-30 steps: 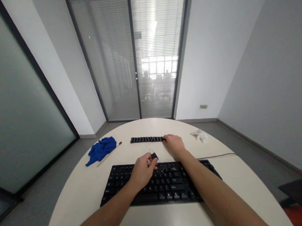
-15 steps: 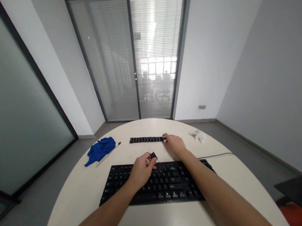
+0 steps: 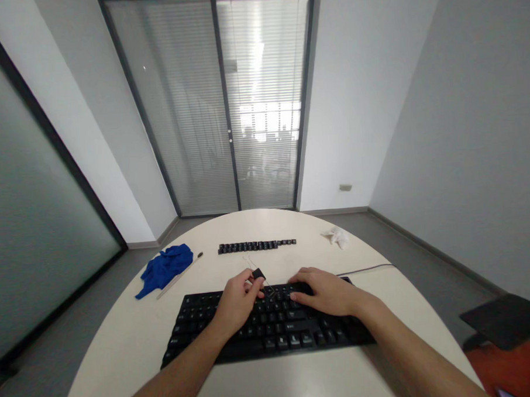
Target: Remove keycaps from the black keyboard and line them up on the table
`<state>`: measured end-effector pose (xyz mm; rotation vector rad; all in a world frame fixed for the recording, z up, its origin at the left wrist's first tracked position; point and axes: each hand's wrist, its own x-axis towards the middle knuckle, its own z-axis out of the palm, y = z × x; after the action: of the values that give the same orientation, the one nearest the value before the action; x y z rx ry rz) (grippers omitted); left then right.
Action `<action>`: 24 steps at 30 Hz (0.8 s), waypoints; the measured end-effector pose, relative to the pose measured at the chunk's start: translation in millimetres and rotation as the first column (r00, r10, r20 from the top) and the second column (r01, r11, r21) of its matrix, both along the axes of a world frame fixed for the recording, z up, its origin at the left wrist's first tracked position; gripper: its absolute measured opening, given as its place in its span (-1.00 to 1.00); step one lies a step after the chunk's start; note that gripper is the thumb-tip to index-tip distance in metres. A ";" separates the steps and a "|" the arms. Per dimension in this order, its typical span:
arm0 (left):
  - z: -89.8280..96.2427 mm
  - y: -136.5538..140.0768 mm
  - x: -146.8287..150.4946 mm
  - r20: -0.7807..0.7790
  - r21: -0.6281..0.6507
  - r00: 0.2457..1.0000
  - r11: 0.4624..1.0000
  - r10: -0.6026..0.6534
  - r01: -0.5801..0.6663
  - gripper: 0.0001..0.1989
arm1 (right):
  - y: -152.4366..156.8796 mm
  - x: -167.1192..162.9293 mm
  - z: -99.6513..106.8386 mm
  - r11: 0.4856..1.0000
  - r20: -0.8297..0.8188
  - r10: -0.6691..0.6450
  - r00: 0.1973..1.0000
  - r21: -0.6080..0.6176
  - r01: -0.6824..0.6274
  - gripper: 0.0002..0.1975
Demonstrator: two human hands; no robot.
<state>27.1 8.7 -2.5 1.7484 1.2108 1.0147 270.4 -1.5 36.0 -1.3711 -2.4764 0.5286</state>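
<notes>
A black keyboard (image 3: 293,338) lies in front of me on the round table. My left hand (image 3: 238,299), fingers closed, pinches a wire keycap puller (image 3: 259,274) by its small black handle. Its thin wires stick out on both sides, one end reaching down over the keyboard's upper rows. My right hand (image 3: 324,291) rests on the upper right part of the keyboard, thumb and forefinger apart, with nothing visible between them. Beyond both hands, loose black keycaps (image 3: 248,246) stand in a long row, with several smaller ones at the right end.
A crumpled blue cloth (image 3: 165,269) and a thin brush with a dark head (image 3: 180,276) lie at the left. White crumpled material (image 3: 336,237) sits at the right, near a dark cable (image 3: 365,270). The pale table's (image 3: 247,386) rounded edge surrounds these things. A chair (image 3: 510,322) stands right.
My right hand has left the right end of the keycap row and come back to the keyboard. My left hand still holds the keycap puller. The view has turned slightly right.
</notes>
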 end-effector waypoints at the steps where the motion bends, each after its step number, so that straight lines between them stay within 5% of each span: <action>1: -0.8 0.2 0.0 0.000 0.000 1.000 1.000 -0.001 0.001 -0.76 | 0.4 3.9 -1.1 0.999 -0.028 0.036 0.999 -0.028 -0.037 -0.57; 7: 4.9 -4.9 -0.1 -0.075 0.037 0.997 0.999 0.012 -0.010 -0.75 | 9.2 8.7 -8.2 0.984 -0.173 0.150 0.974 -0.074 -0.164 -0.60; 16: 13.5 -14.5 -1.2 -0.268 0.139 0.963 0.990 0.027 0.011 -0.72 | 6.5 -7.8 -12.7 0.984 -0.193 0.160 0.968 -0.043 -0.171 -0.62; 24: 10.1 -17.2 3.6 -0.416 0.286 0.909 0.945 -0.027 0.158 -0.76 | 1.8 -11.2 -9.0 0.982 -0.207 0.179 0.962 -0.017 -0.187 -0.67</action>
<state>30.7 -8.5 7.7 2.3358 1.2462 0.8419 259.2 0.3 26.9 -1.0453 -2.4457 0.7195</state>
